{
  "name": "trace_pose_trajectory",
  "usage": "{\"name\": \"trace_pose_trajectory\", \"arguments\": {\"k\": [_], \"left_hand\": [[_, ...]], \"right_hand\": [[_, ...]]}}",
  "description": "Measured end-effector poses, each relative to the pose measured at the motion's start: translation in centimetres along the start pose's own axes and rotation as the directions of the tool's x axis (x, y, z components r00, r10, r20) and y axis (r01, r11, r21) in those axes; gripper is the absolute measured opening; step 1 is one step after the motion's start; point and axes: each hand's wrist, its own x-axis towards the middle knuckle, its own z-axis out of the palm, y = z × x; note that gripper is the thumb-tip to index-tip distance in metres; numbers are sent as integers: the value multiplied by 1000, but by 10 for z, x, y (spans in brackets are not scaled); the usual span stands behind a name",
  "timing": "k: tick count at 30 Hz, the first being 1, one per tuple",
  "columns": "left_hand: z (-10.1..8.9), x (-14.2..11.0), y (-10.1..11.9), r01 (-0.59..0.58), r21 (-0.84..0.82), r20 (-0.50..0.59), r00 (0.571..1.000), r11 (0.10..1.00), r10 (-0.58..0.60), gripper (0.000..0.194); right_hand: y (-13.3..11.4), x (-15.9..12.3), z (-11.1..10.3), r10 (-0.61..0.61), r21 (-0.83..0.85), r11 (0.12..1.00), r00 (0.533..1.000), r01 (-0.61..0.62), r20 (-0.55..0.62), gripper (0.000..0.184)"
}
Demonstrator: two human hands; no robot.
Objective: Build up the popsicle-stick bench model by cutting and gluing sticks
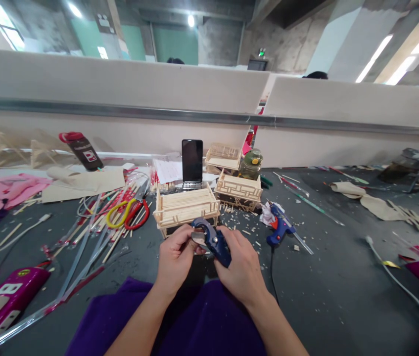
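Observation:
A dark blue hand cutter [217, 243] with a hooked jaw and a grey metal blade is held in my right hand [242, 259], whose fingers wrap round its handles. My left hand [177, 252] is closed in a pinch beside the blade; what its fingertips hold, if anything, is too small to make out. Just beyond both hands stands a small bed-like model made of wooden sticks [187, 203], with railings round its edge. Behind it to the right are a second stick model [239, 188] and a third stick model [224, 157].
A blue glue gun [281, 226] lies at right, its cord running towards me. Scissors with yellow and red handles [127, 212] rest among loose sticks and plastic wrappers. A phone [192, 160] stands upright near a green-lidded bottle [252, 163]. Wood scraps litter the dark table [328, 296].

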Motion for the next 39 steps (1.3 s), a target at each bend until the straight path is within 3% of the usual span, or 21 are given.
{"name": "trace_pose_trajectory", "arguments": {"k": [13,22,29,34,39], "left_hand": [[2,-1,-3,95,-88,4,995,992,-95,15],[2,0,1,78,-54,0,997,995,-78,17],[0,0,2,-26,78,15,1000,997,25,22],[-2,-1,-1,-151,238,44,989,959,144,25],[-4,-5,-3,-194,319,52,981,928,187,28]], "right_hand": [[2,1,4,44,42,998,999,-44,12,60],[2,1,3,25,11,1000,1000,-25,12,61],[1,0,1,25,-12,1000,999,-25,20,61],[1,0,-2,5,-64,998,999,-3,34,62],[3,-3,-1,-11,-141,990,1000,15,28,57]]}}
